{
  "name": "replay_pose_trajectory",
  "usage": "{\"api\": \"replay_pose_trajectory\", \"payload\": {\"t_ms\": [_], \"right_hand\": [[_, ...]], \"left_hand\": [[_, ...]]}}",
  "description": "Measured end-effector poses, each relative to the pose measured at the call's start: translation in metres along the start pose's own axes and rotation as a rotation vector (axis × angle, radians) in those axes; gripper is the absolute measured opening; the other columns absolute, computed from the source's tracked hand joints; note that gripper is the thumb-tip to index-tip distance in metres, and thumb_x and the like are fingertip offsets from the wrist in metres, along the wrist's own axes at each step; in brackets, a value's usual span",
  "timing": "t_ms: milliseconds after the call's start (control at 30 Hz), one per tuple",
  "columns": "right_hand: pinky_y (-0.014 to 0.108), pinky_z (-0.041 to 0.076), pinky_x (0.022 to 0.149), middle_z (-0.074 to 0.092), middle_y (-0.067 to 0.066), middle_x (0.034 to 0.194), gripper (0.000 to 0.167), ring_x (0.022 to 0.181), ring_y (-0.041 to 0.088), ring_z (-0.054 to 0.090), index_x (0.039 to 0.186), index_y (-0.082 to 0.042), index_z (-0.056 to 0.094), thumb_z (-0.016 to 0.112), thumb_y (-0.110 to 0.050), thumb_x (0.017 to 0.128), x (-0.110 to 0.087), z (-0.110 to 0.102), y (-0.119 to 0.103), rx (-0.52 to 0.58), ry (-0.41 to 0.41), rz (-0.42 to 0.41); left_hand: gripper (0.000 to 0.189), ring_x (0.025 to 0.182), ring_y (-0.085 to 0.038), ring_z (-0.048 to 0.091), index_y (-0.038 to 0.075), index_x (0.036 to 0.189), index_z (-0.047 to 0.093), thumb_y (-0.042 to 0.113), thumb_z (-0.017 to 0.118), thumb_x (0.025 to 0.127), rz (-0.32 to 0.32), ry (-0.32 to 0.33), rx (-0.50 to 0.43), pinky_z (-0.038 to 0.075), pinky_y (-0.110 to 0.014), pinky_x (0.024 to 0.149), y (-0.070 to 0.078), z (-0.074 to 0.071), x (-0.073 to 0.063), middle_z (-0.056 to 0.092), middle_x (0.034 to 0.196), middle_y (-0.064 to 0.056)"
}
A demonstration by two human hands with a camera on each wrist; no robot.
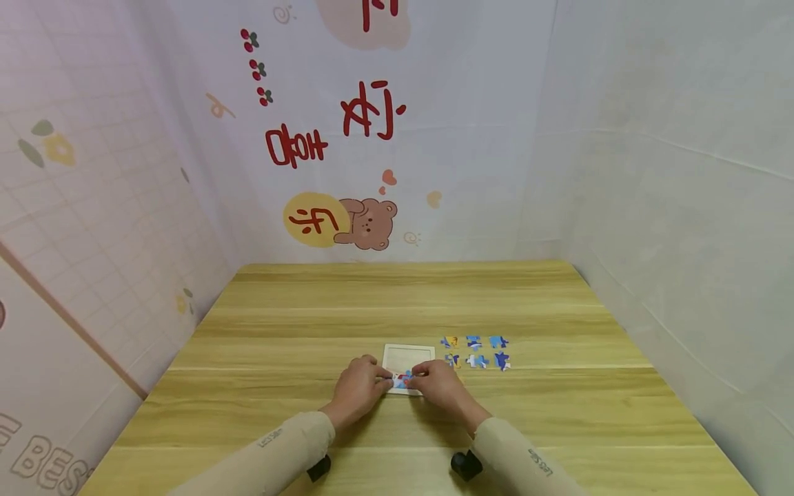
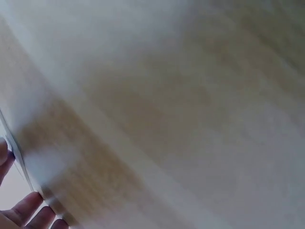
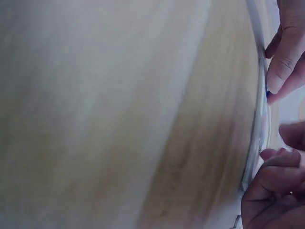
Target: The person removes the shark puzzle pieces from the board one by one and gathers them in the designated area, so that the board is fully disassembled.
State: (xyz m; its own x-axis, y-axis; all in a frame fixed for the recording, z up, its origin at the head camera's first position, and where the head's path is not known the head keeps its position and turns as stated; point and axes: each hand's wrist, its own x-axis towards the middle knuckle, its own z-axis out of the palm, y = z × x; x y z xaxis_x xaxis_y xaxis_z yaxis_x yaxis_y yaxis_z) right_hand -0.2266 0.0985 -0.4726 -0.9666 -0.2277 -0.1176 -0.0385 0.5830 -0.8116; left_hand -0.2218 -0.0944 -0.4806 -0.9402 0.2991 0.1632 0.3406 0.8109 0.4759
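A small white puzzle frame (image 1: 387, 355) lies on the table, with colourful jigsaw pieces (image 1: 402, 380) along its near side. My left hand (image 1: 358, 388) touches the frame's left near corner with thumb and fingertips; in the left wrist view its fingers (image 2: 28, 210) rest along the frame's edge. My right hand (image 1: 442, 386) pinches a blue and red jigsaw piece (image 1: 409, 381) at the near right part of the frame; its fingertips partly cover the piece. In the right wrist view that hand's outer fingers (image 3: 271, 186) are curled.
Several loose jigsaw pieces (image 1: 477, 361) lie in rows right of the frame, some partly behind my right hand. The wooden table (image 1: 298, 310) meets patterned cloth walls (image 1: 471, 207) at the back and sides. Dark wrist devices (image 1: 466, 466) sit under both forearms.
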Motion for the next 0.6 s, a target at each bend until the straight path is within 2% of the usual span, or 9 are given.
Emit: {"api": "replay_pose_trajectory", "payload": {"t_ms": [133,267,400,500,600], "right_hand": [[0.032,0.046,0.066,0.070,0.010,0.107,0.026,0.077,0.018,0.057,0.108,0.002,0.074,0.060,-0.009,0.089,-0.0001,-0.0010,0.0031,0.005,0.018,0.042],[0.029,0.045,0.070,0.069,0.009,0.106,0.022,0.084,0.017,0.056,0.105,0.001,0.075,0.062,-0.011,0.090,0.0033,-0.0019,0.0061,0.071,0.008,0.076],[0.027,0.041,0.060,0.065,0.004,0.091,0.015,0.070,0.015,0.050,0.099,0.000,0.073,0.067,-0.009,0.089,0.0043,-0.0030,0.0052,0.191,0.009,0.128],[0.027,0.041,0.056,0.062,0.003,0.082,0.009,0.062,0.013,0.047,0.095,-0.001,0.071,0.070,-0.005,0.088,0.0025,-0.0034,0.0020,0.217,0.011,0.081],[0.028,0.046,0.055,0.062,0.003,0.079,0.006,0.059,0.012,0.052,0.094,0.000,0.068,0.069,-0.001,0.087,0.0004,-0.0031,0.0000,0.209,0.004,0.020]], "left_hand": [[0.011,0.101,-0.035,0.059,0.012,0.094,0.081,0.019,0.075,0.088,-0.010,0.011,0.000,0.050,-0.051,0.080,-0.0003,0.0017,0.0005,0.064,0.112,-0.015],[0.009,0.100,-0.035,0.060,0.012,0.093,0.081,0.018,0.076,0.087,-0.019,0.016,0.000,0.050,-0.051,0.079,0.0001,0.0024,0.0009,0.065,0.112,-0.015],[0.010,0.100,-0.035,0.059,0.012,0.094,0.081,0.018,0.076,0.087,-0.021,0.007,0.000,0.050,-0.051,0.079,0.0003,0.0035,0.0004,0.065,0.113,-0.016],[0.010,0.100,-0.035,0.059,0.012,0.094,0.081,0.017,0.076,0.087,-0.015,0.011,0.003,0.050,-0.051,0.079,-0.0001,0.0044,0.0001,0.065,0.113,-0.016],[0.010,0.101,-0.035,0.060,0.012,0.094,0.081,0.018,0.076,0.087,-0.010,0.015,0.002,0.050,-0.051,0.079,-0.0001,0.0043,-0.0001,0.065,0.112,-0.015]]}}
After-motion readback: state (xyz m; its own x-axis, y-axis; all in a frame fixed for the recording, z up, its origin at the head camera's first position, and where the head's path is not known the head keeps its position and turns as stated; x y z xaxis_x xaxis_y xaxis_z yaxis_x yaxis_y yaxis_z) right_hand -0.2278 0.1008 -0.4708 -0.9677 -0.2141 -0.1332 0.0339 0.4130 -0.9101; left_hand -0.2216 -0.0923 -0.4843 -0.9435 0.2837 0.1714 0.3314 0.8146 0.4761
